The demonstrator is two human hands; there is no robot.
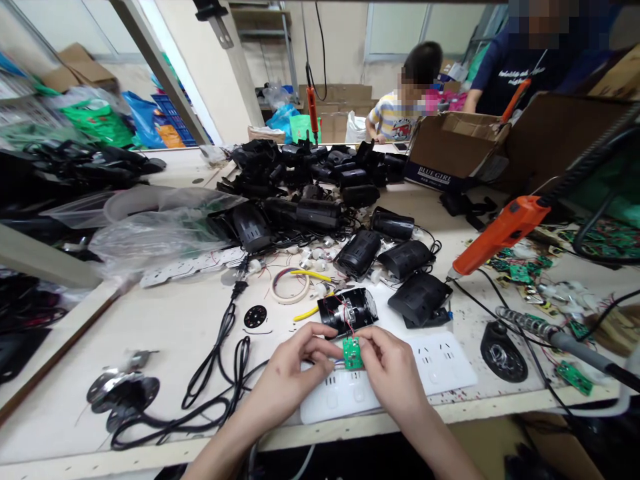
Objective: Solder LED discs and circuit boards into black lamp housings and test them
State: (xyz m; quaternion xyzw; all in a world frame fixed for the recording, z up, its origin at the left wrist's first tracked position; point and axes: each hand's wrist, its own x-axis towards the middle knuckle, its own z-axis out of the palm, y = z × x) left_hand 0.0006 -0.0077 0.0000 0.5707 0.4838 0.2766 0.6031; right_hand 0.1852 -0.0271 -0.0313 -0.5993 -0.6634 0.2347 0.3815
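A small green circuit board (pixel 352 353) is held up over a white power strip (pixel 440 367). My right hand (pixel 393 367) pinches its right edge between thumb and fingers. At the left edge, my left hand (pixel 300 357) is closed, its fingertips against the board and the thin wires there. Red wires run from the board up to an opened black motor housing (pixel 349 311), which lies just beyond my fingers with silvery metal parts showing. Part of the power strip is hidden under my hands.
Black plastic housings (pixel 360 253) pile up toward the back. An orange electric screwdriver (pixel 500 233) hangs at right near a soldering iron (pixel 575 347). Power cords (pixel 215 400) and metal parts (pixel 123 387) lie left. Two people are across the table, beside a cardboard box (pixel 445 150).
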